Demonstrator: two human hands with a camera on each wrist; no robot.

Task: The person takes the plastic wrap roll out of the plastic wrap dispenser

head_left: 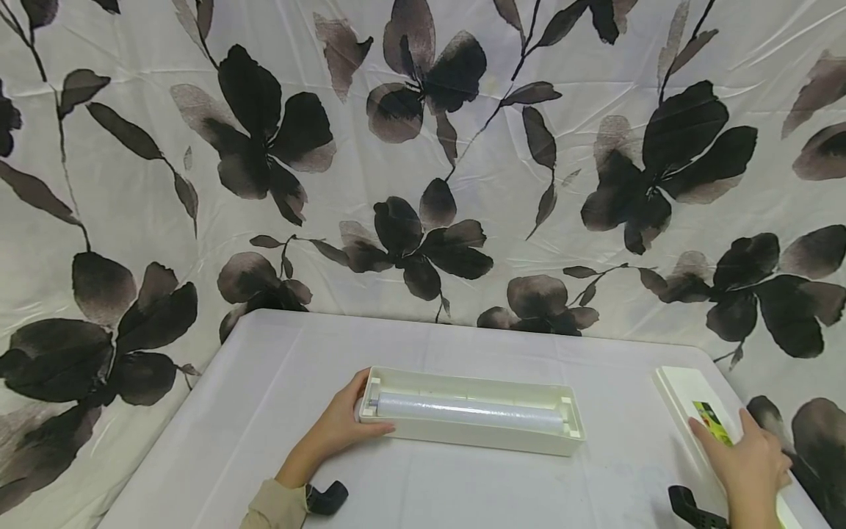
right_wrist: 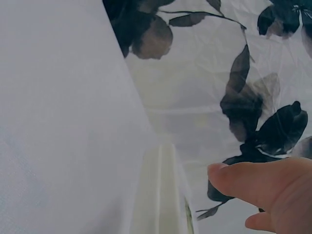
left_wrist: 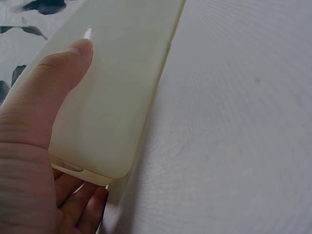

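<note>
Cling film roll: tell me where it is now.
In the head view's lower middle, the cling film roll lies inside the open white box, just right of the left hand.

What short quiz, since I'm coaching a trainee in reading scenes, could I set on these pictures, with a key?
1. Multiple choice: what lies inside the open box? A) a spoon; B) a roll; C) a cup.
2. True or false: the left hand grips the roll.
3. Fill in: the long white piece by the right hand bears a green and yellow ____.

Key: 1. B. 2. False; it holds an end of the box. 3. Label.
</note>
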